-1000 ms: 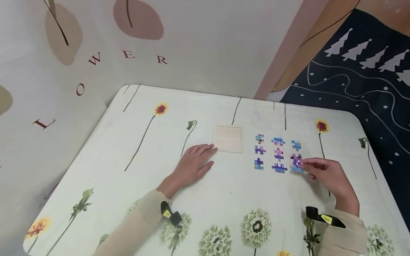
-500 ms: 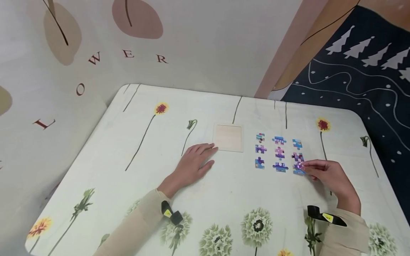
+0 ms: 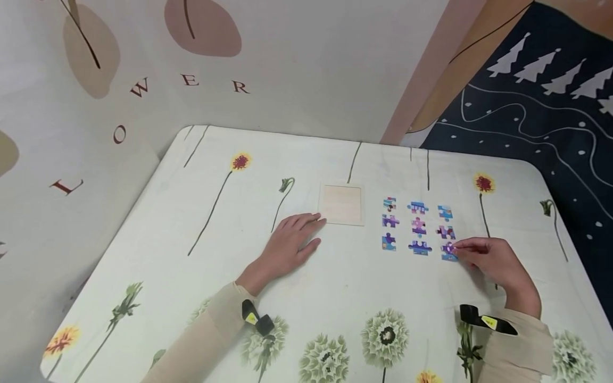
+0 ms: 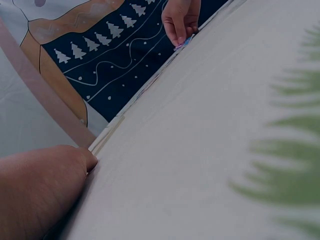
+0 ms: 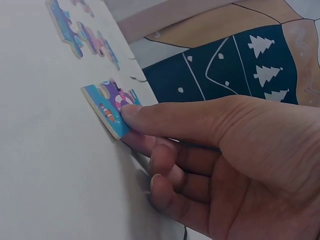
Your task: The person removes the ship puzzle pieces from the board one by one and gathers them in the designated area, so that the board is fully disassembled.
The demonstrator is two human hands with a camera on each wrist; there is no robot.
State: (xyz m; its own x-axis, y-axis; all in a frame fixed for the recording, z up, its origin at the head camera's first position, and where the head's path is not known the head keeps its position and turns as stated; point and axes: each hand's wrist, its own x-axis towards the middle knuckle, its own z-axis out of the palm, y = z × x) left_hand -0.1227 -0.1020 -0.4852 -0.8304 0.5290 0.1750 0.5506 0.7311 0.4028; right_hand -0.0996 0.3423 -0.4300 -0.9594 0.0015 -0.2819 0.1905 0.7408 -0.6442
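My right hand [image 3: 493, 260] pinches a jigsaw puzzle piece [image 5: 107, 107] between thumb and fingers. Blue and purple, with an orange striped fish, that piece is at the near right corner of a grid of loose pieces. In the right wrist view the thumb lies on its printed face, and part of the piece is hidden under it. My left hand [image 3: 289, 244] rests palm down on the table, fingers extended. Its fingertips are at the near left corner of a square wooden puzzle tray [image 3: 341, 205]. The left wrist view shows only part of this hand [image 4: 45, 185].
Several other puzzle pieces lie in rows right of the tray, among them a pink-purple piece [image 3: 419, 226] and a blue one [image 3: 445, 211]. A flower-print cloth [image 3: 191, 298] covers the table. Patterned walls [image 3: 306, 69] stand behind its far edge.
The pinched puzzle piece has shifted slightly toward the near side, away from the piece behind it that it overlapped. My left hand has stayed in place.
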